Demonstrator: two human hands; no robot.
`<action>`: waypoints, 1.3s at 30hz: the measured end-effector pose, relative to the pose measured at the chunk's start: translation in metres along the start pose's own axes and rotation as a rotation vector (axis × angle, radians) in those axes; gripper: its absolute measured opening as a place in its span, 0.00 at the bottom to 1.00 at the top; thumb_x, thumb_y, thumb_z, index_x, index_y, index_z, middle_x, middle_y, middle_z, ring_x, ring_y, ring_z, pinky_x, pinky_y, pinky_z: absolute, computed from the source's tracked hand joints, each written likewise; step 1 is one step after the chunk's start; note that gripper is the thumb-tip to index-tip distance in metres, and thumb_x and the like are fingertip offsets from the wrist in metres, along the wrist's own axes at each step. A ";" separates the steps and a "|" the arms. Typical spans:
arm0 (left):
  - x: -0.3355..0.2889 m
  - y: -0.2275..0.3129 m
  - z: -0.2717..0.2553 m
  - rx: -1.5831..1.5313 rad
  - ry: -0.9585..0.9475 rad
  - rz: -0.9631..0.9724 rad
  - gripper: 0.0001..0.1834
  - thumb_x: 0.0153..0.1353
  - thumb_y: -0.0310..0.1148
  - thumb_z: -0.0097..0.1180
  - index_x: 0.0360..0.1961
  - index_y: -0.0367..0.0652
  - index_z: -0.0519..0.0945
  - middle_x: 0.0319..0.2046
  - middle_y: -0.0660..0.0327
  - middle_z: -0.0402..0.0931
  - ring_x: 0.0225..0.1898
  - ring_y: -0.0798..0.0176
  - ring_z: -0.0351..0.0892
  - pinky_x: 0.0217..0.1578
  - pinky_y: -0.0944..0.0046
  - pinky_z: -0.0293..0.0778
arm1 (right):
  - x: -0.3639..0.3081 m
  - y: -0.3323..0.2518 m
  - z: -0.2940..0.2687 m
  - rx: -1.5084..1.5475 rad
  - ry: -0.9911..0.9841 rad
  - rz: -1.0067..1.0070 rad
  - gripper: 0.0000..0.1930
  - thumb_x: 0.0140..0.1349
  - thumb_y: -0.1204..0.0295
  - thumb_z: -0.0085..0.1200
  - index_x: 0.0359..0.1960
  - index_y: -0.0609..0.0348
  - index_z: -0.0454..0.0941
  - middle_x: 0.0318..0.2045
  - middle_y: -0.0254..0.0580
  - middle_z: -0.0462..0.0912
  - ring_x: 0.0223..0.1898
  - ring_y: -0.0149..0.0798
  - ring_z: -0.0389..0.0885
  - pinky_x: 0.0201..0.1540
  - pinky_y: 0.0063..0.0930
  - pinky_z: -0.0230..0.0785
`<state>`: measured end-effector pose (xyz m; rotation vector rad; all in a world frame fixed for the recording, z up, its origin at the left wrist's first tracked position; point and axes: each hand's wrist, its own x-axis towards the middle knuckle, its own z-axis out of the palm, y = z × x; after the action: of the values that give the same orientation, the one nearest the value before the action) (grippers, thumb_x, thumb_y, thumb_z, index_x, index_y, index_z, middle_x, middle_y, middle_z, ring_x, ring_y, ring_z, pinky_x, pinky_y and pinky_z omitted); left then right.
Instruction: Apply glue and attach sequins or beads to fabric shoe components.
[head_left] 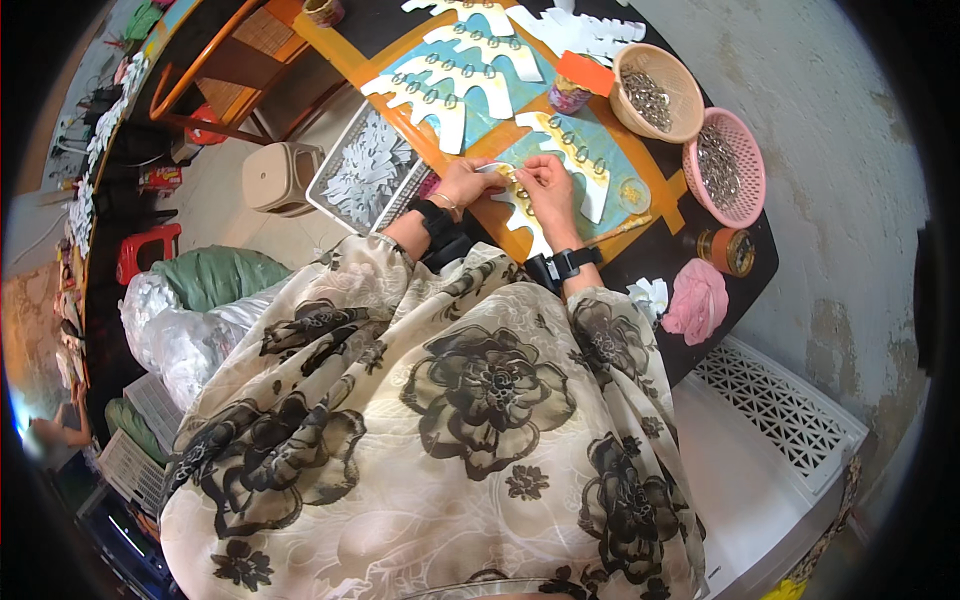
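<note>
My left hand (466,184) pinches the upper left edge of a white piece (520,216) with cut-out strips and yellowish patches. At the same piece my right hand (548,188) has its fingertips closed together; what lies between them is too small to make out. A metal ring shows on the piece between the hands. To the right lies a similar white piece (578,166) bearing a row of metal rings. More ringed pieces (455,80) are spread out beyond my hands. A round clear lid (634,195) with yellow residue and a yellow-stained stick (620,231) lie right of my right hand.
A beige basket (686,84) and a pink basket (752,150) hold metal rings at the right. Nearby stand a cup with an orange card (585,74) and a tape roll (726,251). A white crate (322,188) of cut pieces and a stool (280,178) are at left.
</note>
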<state>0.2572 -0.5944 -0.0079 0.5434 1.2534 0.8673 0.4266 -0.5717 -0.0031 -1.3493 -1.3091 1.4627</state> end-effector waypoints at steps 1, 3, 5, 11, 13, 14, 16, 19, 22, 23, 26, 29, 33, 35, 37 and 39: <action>-0.004 0.004 0.001 -0.002 0.014 0.004 0.15 0.58 0.24 0.64 0.47 0.36 0.82 0.38 0.61 0.83 0.35 0.69 0.83 0.40 0.70 0.80 | -0.001 -0.002 0.002 0.004 -0.014 -0.002 0.11 0.57 0.80 0.63 0.39 0.62 0.73 0.30 0.36 0.81 0.32 0.25 0.78 0.36 0.20 0.70; -0.012 0.011 0.003 0.024 0.027 0.023 0.18 0.57 0.24 0.65 0.50 0.35 0.80 0.39 0.60 0.83 0.36 0.69 0.83 0.40 0.69 0.81 | -0.002 -0.006 0.004 -0.004 -0.011 0.023 0.11 0.58 0.80 0.62 0.39 0.62 0.73 0.30 0.35 0.81 0.31 0.25 0.78 0.36 0.20 0.70; -0.013 0.008 0.002 0.016 0.059 0.044 0.19 0.56 0.23 0.65 0.50 0.34 0.78 0.39 0.59 0.83 0.36 0.68 0.83 0.40 0.69 0.81 | -0.004 -0.007 0.007 -0.004 -0.016 0.009 0.11 0.58 0.80 0.62 0.39 0.62 0.73 0.30 0.35 0.81 0.31 0.25 0.78 0.35 0.19 0.70; -0.009 -0.001 -0.006 -0.155 -0.018 0.006 0.16 0.51 0.22 0.68 0.42 0.32 0.80 0.36 0.57 0.82 0.32 0.67 0.83 0.35 0.70 0.81 | -0.008 -0.003 0.010 0.034 -0.017 0.031 0.10 0.61 0.78 0.61 0.41 0.60 0.72 0.30 0.33 0.81 0.32 0.23 0.76 0.35 0.17 0.66; -0.010 0.001 -0.009 -0.130 -0.030 -0.040 0.16 0.54 0.23 0.66 0.45 0.34 0.80 0.38 0.59 0.82 0.35 0.67 0.83 0.39 0.69 0.81 | -0.009 -0.004 0.012 0.026 -0.019 0.039 0.10 0.61 0.78 0.61 0.41 0.60 0.72 0.30 0.33 0.80 0.32 0.23 0.75 0.35 0.16 0.66; -0.011 0.002 -0.010 -0.105 -0.040 -0.085 0.15 0.57 0.23 0.64 0.47 0.37 0.80 0.40 0.60 0.82 0.38 0.67 0.83 0.43 0.68 0.81 | -0.011 -0.005 0.013 0.020 -0.021 0.047 0.10 0.61 0.78 0.61 0.41 0.60 0.73 0.30 0.32 0.80 0.31 0.22 0.75 0.35 0.16 0.66; -0.014 0.005 -0.010 -0.098 -0.044 -0.108 0.15 0.58 0.24 0.64 0.47 0.39 0.80 0.40 0.61 0.82 0.39 0.67 0.83 0.44 0.68 0.81 | -0.010 -0.004 0.012 0.021 -0.021 0.040 0.10 0.60 0.78 0.61 0.40 0.60 0.73 0.30 0.32 0.80 0.31 0.22 0.75 0.34 0.16 0.66; -0.015 0.009 -0.007 -0.075 -0.058 -0.143 0.14 0.60 0.26 0.63 0.48 0.43 0.81 0.40 0.64 0.82 0.40 0.68 0.83 0.44 0.67 0.81 | -0.008 -0.002 0.008 0.018 -0.021 0.042 0.10 0.60 0.78 0.62 0.40 0.61 0.73 0.29 0.31 0.80 0.31 0.22 0.75 0.34 0.16 0.66; -0.016 0.015 0.000 -0.091 -0.044 -0.193 0.15 0.60 0.28 0.64 0.49 0.45 0.80 0.40 0.65 0.82 0.41 0.69 0.83 0.42 0.67 0.81 | -0.004 0.002 0.002 0.045 -0.014 0.002 0.10 0.58 0.78 0.62 0.38 0.62 0.73 0.29 0.35 0.81 0.31 0.25 0.77 0.35 0.19 0.69; -0.016 0.015 0.002 -0.084 -0.047 -0.197 0.15 0.60 0.28 0.64 0.49 0.45 0.80 0.40 0.65 0.82 0.41 0.69 0.83 0.42 0.67 0.81 | -0.003 0.003 0.000 0.050 -0.008 0.004 0.10 0.58 0.78 0.62 0.38 0.62 0.73 0.29 0.35 0.81 0.31 0.25 0.77 0.35 0.19 0.69; -0.008 0.006 0.004 -0.173 -0.015 -0.152 0.14 0.57 0.23 0.65 0.46 0.40 0.81 0.38 0.62 0.83 0.36 0.67 0.84 0.41 0.65 0.83 | -0.001 0.004 -0.002 0.062 -0.013 -0.014 0.10 0.59 0.78 0.62 0.38 0.63 0.73 0.29 0.34 0.81 0.31 0.25 0.77 0.36 0.20 0.70; -0.006 0.000 0.009 -0.213 -0.013 -0.081 0.14 0.57 0.22 0.64 0.46 0.37 0.81 0.38 0.61 0.83 0.35 0.68 0.84 0.39 0.66 0.83 | 0.000 0.010 -0.004 0.064 -0.020 -0.007 0.11 0.58 0.78 0.63 0.39 0.63 0.74 0.31 0.36 0.81 0.33 0.26 0.77 0.37 0.20 0.70; 0.003 -0.008 0.006 -0.122 -0.038 -0.055 0.13 0.61 0.23 0.61 0.47 0.39 0.81 0.40 0.62 0.83 0.38 0.68 0.83 0.43 0.68 0.81 | -0.002 0.009 -0.006 -0.122 0.055 -0.111 0.12 0.58 0.78 0.63 0.41 0.63 0.74 0.34 0.37 0.81 0.35 0.27 0.77 0.39 0.21 0.70; 0.002 -0.006 0.008 -0.047 -0.044 -0.068 0.11 0.61 0.22 0.61 0.45 0.38 0.82 0.40 0.61 0.82 0.36 0.68 0.83 0.41 0.69 0.81 | -0.003 0.007 -0.009 -0.155 0.091 -0.124 0.13 0.58 0.80 0.62 0.43 0.63 0.74 0.36 0.38 0.81 0.38 0.28 0.78 0.42 0.22 0.72; 0.003 -0.007 0.008 -0.050 -0.051 -0.071 0.12 0.60 0.21 0.61 0.46 0.38 0.81 0.39 0.61 0.82 0.35 0.68 0.83 0.40 0.70 0.81 | -0.003 0.007 -0.009 -0.009 0.024 -0.063 0.13 0.58 0.81 0.61 0.44 0.63 0.74 0.36 0.39 0.81 0.39 0.29 0.79 0.43 0.22 0.72; 0.002 -0.006 0.009 -0.053 -0.057 -0.073 0.13 0.60 0.21 0.61 0.47 0.38 0.80 0.39 0.61 0.82 0.34 0.68 0.83 0.38 0.70 0.82 | -0.002 0.007 -0.009 0.137 -0.042 -0.002 0.13 0.58 0.83 0.59 0.45 0.63 0.73 0.37 0.39 0.82 0.40 0.29 0.79 0.44 0.22 0.73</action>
<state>0.2678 -0.5949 -0.0114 0.4743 1.1883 0.8159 0.4360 -0.5730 -0.0084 -1.2337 -1.2130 1.5577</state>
